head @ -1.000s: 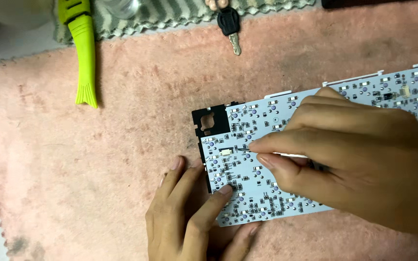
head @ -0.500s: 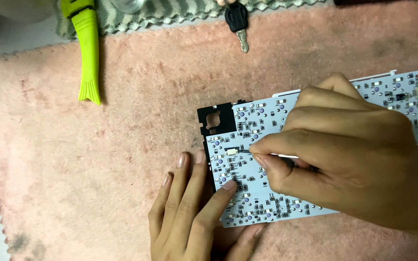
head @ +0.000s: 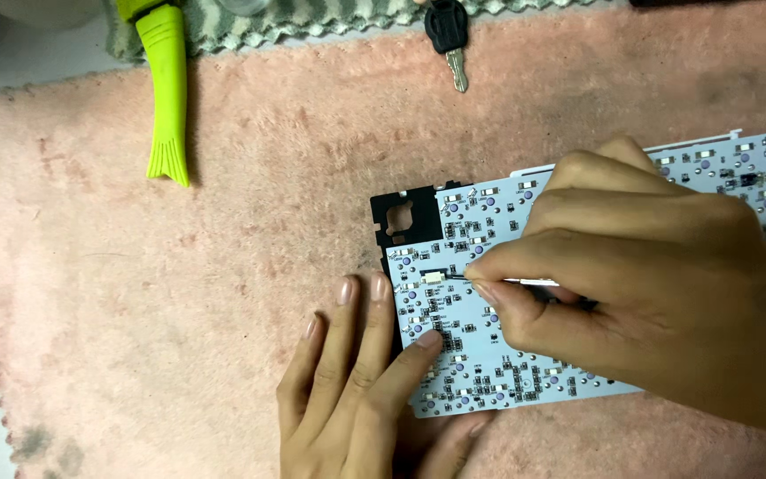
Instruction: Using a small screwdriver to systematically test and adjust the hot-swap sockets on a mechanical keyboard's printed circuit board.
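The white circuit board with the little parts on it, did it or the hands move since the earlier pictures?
Only slightly. The left hand slid its fingers a little further onto the edge of the white circuit board. The right hand stayed pinching the thin metal tool, its tip at the same small white part. The board, the green plastic handle and the black-headed key kept their places on the pink fuzzy mat.

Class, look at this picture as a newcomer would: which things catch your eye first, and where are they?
The white circuit board at right, on a pink mat, draws the eye. The right hand pinches a thin metal tool at a small white part, and the left hand presses the board's edge. A lime-green handle lies upper left, a black-headed key top centre.
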